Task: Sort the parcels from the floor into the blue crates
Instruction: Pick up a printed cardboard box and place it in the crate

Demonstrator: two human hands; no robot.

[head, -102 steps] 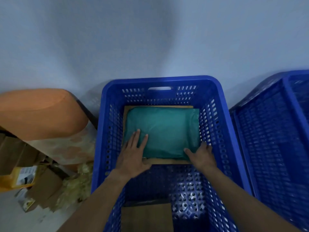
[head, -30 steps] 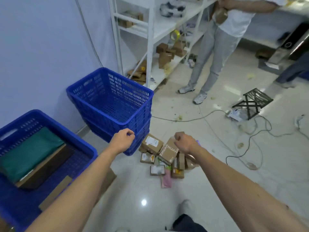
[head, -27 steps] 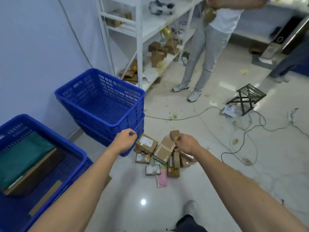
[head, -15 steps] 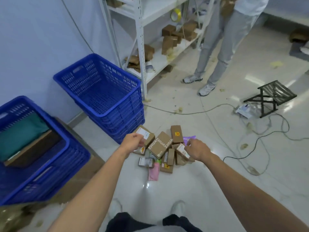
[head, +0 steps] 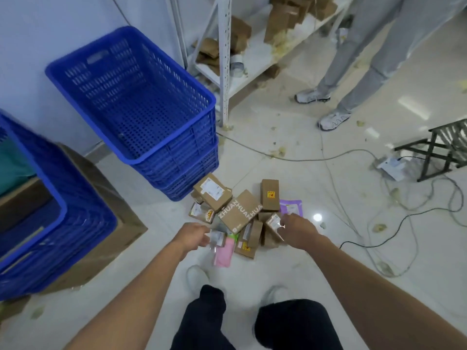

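Observation:
A pile of small brown parcels lies on the white floor, topped by a box printed ZHUANHUAN [head: 240,214], with a pink mailer [head: 223,251] and a purple mailer [head: 291,207] at its edges. My left hand [head: 194,236] reaches down to the pile's left side, fingertips beside a small white-labelled packet [head: 217,238]. My right hand [head: 298,229] is at the pile's right side, fingertips at a small labelled box [head: 273,221]. Neither hand plainly grips anything. An empty stack of blue crates [head: 171,154] stands behind the pile. Another blue crate [head: 63,208] at the left holds a green parcel [head: 10,168].
The left crate sits on a cardboard box [head: 118,223]. White shelving [head: 225,59] with brown boxes stands behind the crates. Another person in grey trousers [head: 358,72] stands at the back right. Cables [head: 353,245] and a black folding stool [head: 439,150] lie to the right.
I have turned from the left crate to the floor pile and bent down. Both hands have dropped from above the parcels to the sides of the pile.

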